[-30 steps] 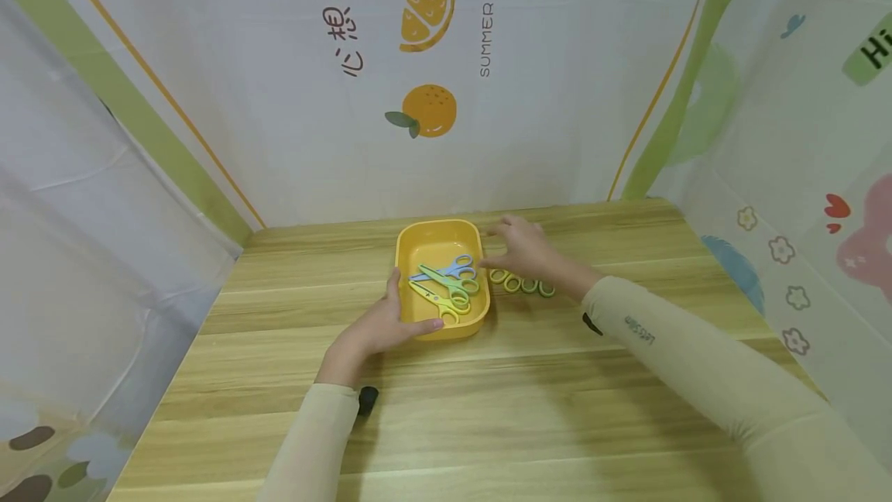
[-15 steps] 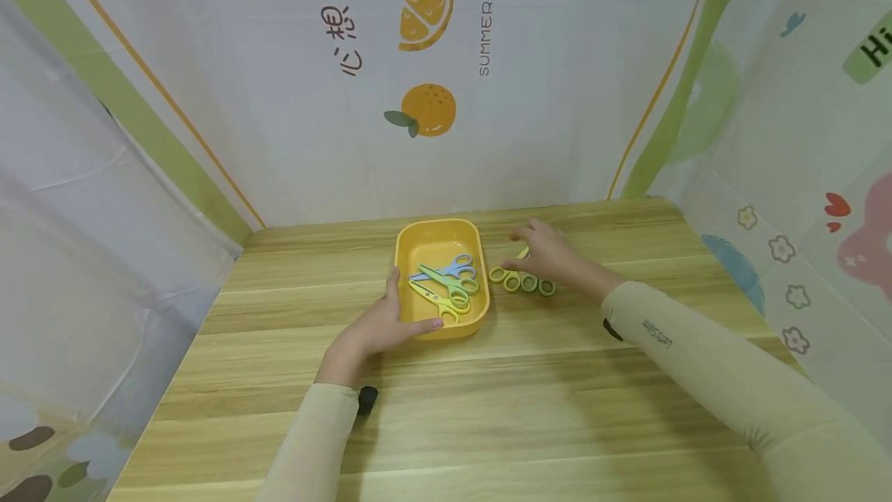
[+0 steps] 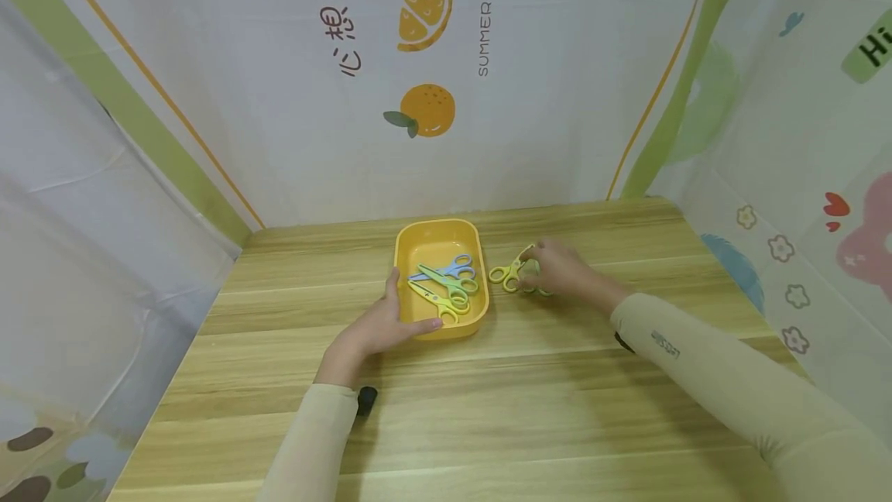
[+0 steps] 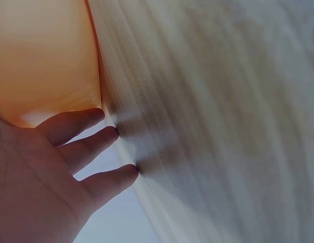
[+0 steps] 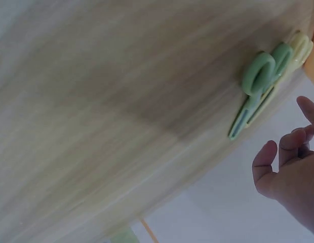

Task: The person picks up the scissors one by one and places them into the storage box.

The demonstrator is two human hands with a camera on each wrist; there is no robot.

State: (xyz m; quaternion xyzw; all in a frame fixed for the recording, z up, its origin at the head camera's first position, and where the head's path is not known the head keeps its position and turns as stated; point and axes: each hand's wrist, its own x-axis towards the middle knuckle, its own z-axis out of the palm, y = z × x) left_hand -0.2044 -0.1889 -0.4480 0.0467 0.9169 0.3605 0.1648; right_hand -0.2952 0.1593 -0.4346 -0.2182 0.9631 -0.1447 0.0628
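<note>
Wood-grain worktop [image 3: 488, 424] extends to 6 o'clock in head view. White backdrop cloth [image 3: 557, 99] stands at 12, printed with a whole orange [image 3: 430, 110], orange slice [image 3: 427, 2] above it. Brown characters [image 3: 339, 22]: 11 o'clock. Green band [image 3: 125, 99]: 10. On the side cloth [image 3: 836, 130], "Hi" patch [image 3: 867, 56] at 2; red hearts [image 3: 837, 204] and pink flower [image 3: 867, 242] at 3.

Left hand [image 3: 372, 328]: fingers [image 4: 91, 146] straight, spread; right hand [image 3: 557, 268]: fingers bent, sleeved forearm [image 3: 718, 378] extended.
</note>
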